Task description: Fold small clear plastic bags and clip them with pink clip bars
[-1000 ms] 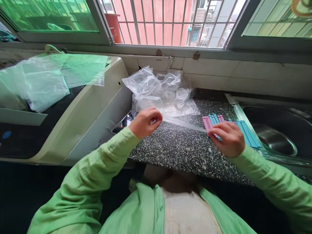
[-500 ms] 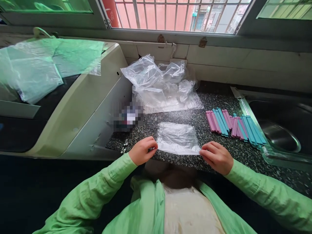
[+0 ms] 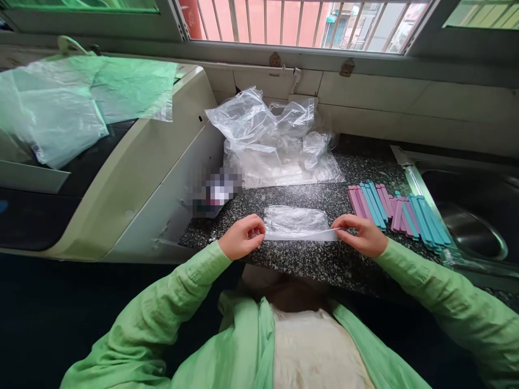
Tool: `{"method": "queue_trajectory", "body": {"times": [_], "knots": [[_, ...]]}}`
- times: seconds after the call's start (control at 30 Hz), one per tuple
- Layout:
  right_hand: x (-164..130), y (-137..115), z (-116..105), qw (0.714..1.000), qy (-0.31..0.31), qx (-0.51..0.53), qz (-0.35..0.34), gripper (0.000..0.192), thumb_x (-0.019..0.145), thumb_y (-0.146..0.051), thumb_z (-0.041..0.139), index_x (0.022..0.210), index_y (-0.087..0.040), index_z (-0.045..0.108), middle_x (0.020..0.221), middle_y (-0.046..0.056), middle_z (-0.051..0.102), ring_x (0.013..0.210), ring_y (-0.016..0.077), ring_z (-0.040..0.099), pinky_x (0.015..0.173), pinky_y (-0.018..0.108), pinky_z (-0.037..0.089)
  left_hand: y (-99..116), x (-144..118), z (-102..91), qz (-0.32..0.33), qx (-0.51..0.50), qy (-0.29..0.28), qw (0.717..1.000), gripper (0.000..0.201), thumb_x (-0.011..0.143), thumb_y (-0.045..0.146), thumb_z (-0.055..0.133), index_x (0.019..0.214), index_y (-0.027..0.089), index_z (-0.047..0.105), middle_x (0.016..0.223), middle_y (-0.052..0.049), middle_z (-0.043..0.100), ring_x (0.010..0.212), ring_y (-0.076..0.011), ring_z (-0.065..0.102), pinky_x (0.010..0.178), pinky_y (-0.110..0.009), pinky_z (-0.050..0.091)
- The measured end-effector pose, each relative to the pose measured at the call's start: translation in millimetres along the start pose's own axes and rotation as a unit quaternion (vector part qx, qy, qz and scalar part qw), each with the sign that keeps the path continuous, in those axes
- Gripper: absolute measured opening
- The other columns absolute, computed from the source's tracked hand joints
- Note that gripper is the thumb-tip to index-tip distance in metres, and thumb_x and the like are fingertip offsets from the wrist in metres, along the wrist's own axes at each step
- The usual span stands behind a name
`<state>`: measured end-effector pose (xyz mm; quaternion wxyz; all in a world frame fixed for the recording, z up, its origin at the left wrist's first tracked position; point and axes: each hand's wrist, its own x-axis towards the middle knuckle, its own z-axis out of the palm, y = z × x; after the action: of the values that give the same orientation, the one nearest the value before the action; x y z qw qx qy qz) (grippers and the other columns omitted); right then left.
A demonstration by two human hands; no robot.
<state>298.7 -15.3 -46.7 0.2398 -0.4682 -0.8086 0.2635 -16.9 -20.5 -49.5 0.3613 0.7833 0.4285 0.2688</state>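
A small, clear plastic bag (image 3: 298,220) lies crinkled on a speckled black-and-white counter (image 3: 300,262), close to its front edge and directly before the person wearing the camera. Along its near side runs a smoother, whiter strip that looks like a fold. The left hand (image 3: 241,237) pinches the strip's left end between thumb and fingertips, its other fingers curled. The right hand (image 3: 362,235) pinches the right end between thumb and forefinger, so the strip stretches straight between the two hands. Both arms wear light green sleeves (image 3: 438,289).

Just beyond the right hand, pink and turquoise plastic clips (image 3: 399,213) lie side by side in a loose row, reaching to the rim of a dark sink (image 3: 466,194) at the far right. Behind the bag, a rumpled heap of larger clear plastic (image 3: 279,143) sits near the tiled wall (image 3: 365,116). To the left, a pixelated object (image 3: 219,192), too blurred to identify, lies beside a large beige casing (image 3: 162,183), with translucent plastic sheets (image 3: 68,113) draped over its top. At the back, a window (image 3: 263,21) with upright bars shows a pink wall outside.
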Motion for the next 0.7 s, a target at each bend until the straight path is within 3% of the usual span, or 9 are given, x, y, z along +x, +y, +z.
{"method": "queue_trajectory", "body": {"times": [0.2, 0.37, 0.57, 0.7], "knots": [[-13, -5, -2, 0.998, 0.0, 0.001, -0.062, 0.01, 0.079, -0.025, 0.05, 0.072, -0.021, 0.056, 0.075, 0.005, 0.063, 0.072, 0.0163, 0.058, 0.068, 0.031, 0.048, 2, -13, 3.5, 0.032, 0.007, -0.013, 0.999, 0.007, 0.074, 0.013, 0.047, 0.069, 0.015, 0.052, 0.078, -0.004, 0.054, 0.072, -0.0116, 0.051, 0.061, -0.022, 0.044], [-22, -9, 7, 0.991, -0.013, -0.033, -0.127, 0.008, 0.079, -0.021, 0.049, 0.075, -0.022, 0.057, 0.077, 0.006, 0.063, 0.075, 0.0162, 0.057, 0.07, 0.032, 0.047, -2, -24, 7.5, 0.098, 0.122, -0.003, 0.988, 0.012, 0.077, 0.014, 0.046, 0.071, 0.016, 0.055, 0.081, -0.006, 0.056, 0.079, -0.0138, 0.052, 0.073, -0.027, 0.045], [-30, -17, 31, 0.975, -0.061, -0.083, -0.195, 0.011, 0.081, -0.023, 0.047, 0.077, -0.022, 0.058, 0.079, 0.005, 0.063, 0.074, 0.0154, 0.054, 0.067, 0.03, 0.044, -21, -15, 9.1, 0.15, 0.361, 0.09, 0.916, 0.019, 0.08, 0.014, 0.043, 0.071, 0.017, 0.059, 0.081, -0.007, 0.059, 0.076, -0.0161, 0.05, 0.069, -0.029, 0.042], [-4, -11, 16, 0.991, -0.046, -0.05, -0.117, 0.019, 0.08, -0.035, 0.049, 0.081, -0.021, 0.061, 0.073, 0.005, 0.063, 0.066, 0.015, 0.056, 0.06, 0.029, 0.047, -27, -3, 4.6, 0.113, 0.435, 0.148, 0.881, 0.018, 0.079, 0.014, 0.044, 0.076, 0.016, 0.061, 0.081, -0.009, 0.059, 0.075, -0.0187, 0.05, 0.065, -0.031, 0.04]]}}
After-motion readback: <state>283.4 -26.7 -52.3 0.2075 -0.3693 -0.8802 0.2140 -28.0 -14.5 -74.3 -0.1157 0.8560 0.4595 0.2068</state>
